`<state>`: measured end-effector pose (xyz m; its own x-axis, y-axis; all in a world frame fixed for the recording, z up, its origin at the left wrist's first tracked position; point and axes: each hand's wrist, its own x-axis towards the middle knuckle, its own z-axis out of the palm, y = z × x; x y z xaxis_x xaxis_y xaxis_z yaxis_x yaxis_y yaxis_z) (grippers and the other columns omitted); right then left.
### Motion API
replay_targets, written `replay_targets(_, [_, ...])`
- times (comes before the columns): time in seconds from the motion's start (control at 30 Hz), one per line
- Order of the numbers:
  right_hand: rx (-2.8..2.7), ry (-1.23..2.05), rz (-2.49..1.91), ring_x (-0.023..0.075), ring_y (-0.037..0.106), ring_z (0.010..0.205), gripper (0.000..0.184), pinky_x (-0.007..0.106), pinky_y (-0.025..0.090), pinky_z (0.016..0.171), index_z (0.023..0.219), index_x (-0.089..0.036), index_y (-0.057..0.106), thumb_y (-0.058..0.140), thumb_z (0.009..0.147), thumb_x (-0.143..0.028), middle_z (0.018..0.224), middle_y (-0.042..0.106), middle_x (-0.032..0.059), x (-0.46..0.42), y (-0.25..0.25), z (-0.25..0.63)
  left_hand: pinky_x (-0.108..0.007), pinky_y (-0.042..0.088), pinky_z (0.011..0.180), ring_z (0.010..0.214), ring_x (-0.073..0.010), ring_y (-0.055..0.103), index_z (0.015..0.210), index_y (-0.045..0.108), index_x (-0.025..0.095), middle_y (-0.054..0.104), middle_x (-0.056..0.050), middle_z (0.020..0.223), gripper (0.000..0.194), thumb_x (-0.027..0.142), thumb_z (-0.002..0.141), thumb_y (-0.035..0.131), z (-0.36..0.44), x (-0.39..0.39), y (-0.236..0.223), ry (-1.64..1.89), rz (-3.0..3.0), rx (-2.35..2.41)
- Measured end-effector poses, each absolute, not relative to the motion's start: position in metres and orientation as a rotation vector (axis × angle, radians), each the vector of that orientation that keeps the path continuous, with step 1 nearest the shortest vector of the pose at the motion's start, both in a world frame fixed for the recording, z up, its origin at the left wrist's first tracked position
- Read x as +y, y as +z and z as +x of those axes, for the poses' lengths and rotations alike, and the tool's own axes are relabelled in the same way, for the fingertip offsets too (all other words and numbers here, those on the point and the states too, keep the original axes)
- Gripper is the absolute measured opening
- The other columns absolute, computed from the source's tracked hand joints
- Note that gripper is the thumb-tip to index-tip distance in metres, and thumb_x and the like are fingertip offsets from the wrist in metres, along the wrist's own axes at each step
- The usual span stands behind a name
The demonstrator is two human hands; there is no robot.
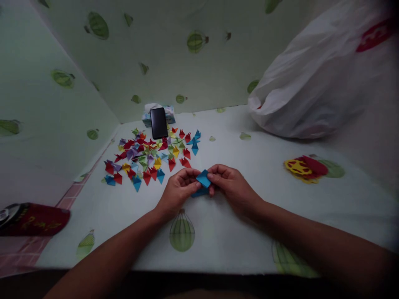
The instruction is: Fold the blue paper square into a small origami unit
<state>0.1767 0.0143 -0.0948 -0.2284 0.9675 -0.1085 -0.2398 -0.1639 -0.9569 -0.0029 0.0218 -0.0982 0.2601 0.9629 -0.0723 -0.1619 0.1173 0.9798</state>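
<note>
Between both hands is a small piece of folded blue paper (204,179), diamond-shaped, held just above the table. My left hand (182,187) pinches its left edge between thumb and fingers. On the opposite edge, the thumb and fingertips of my right hand (229,185) are closed. More blue paper (200,192) shows below the folded piece, partly hidden by my fingers. Beyond my left hand lies a spread of small folded paper pieces (146,177) in red, blue, yellow, purple and green.
A black phone (158,123) leans on a tissue box (170,115) behind the paper pieces. At the back right sits a white plastic bag (293,95). Yellow and red cut-out shapes (299,167) lie at the right. A red can (37,219) is at the left edge.
</note>
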Motion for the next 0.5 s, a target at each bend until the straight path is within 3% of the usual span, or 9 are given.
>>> replay_targets(0.3, [-1.278,1.5,-0.969,0.0122,0.059,0.059,0.024,0.028,0.048,0.064,0.087,-0.018,0.064,0.068,0.088,-0.042,0.063,0.065,-0.0019,0.0136,-0.0904,0.1782,-0.026,0.051,0.068,0.071,-0.014,0.065,0.088,0.071,0.015,0.071,-0.002,0.078,0.026,0.03,0.073,0.084,-0.0034,0.0211,-0.0965,1.033,1.114,0.967])
replay_targets(0.5, [-1.312,1.474,-0.97,0.0127,0.061,0.06,0.021,0.029,0.051,0.063,0.092,-0.019,0.064,0.074,0.08,-0.033,0.066,0.063,-0.0032,0.0148,-0.0909,0.1781,-0.025,0.051,0.067,0.069,-0.013,0.064,0.087,0.071,0.015,0.07,-0.001,0.077,0.025,0.03,0.072,0.085,-0.004,0.0225,-0.0981,1.086,1.097,0.975])
